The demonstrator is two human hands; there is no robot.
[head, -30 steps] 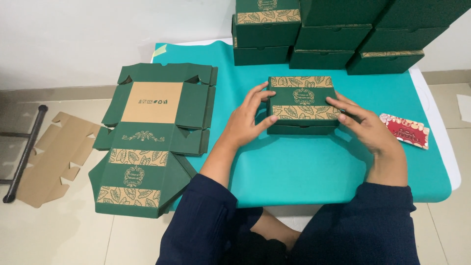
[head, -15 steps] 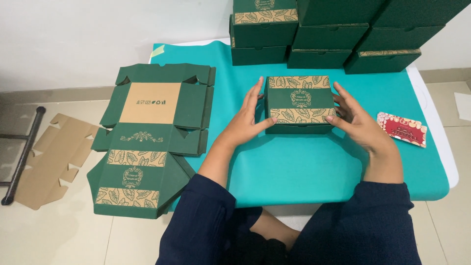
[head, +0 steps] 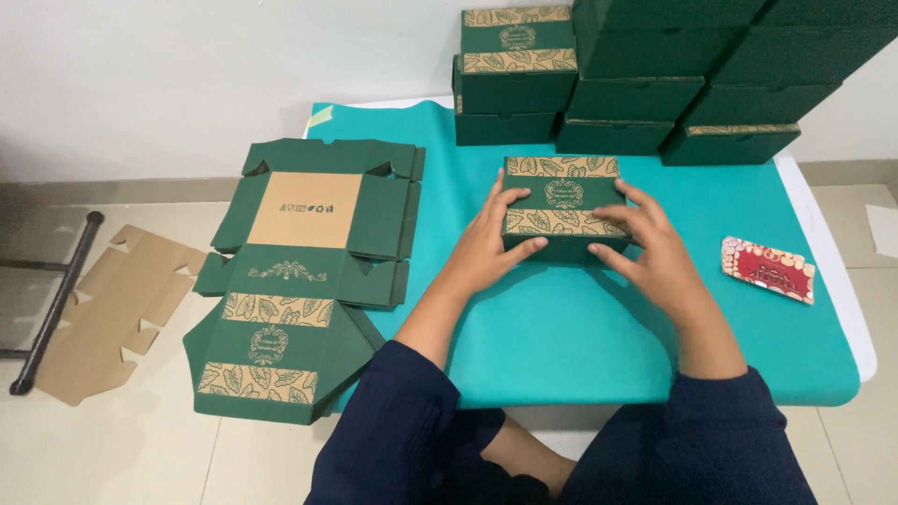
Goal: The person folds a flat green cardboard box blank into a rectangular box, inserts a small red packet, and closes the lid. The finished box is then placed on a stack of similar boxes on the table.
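Brown corrugated cardboard offcuts (head: pixel 103 309) are seen on the floor at the far left, beside a dark metal bar (head: pixel 56 299). Next to them, a stack of unfolded green box blanks (head: pixel 299 271) is laid partly over the left edge of the teal-covered table (head: pixel 561 346), its kraft inner face and leaf-printed panels turned up. Near the middle of the table, a closed green box (head: pixel 563 206) with tan leaf bands is held flat on the teal sheet. It is cupped on its left end by the left hand (head: pixel 491 248), whose thumb is pressed against the front wall, and on its right end by the right hand (head: pixel 655 252), whose fingers are spread over the lid's right edge and front corner; both hands are curled loosely about the box rather than clenched. The box is judged to be light, thin folded card, probably empty, stiff along its creases yet easily dented on the broad lid and liable to spring open at the tucked front flap. It would best be taken by the two short end walls or under the base, not squeezed across the lid. Behind it, finished green boxes (head: pixel 636 75) are stacked against the wall. Well apart on the right, a small red patterned packet (head: pixel 769 269) lies near the table edge.
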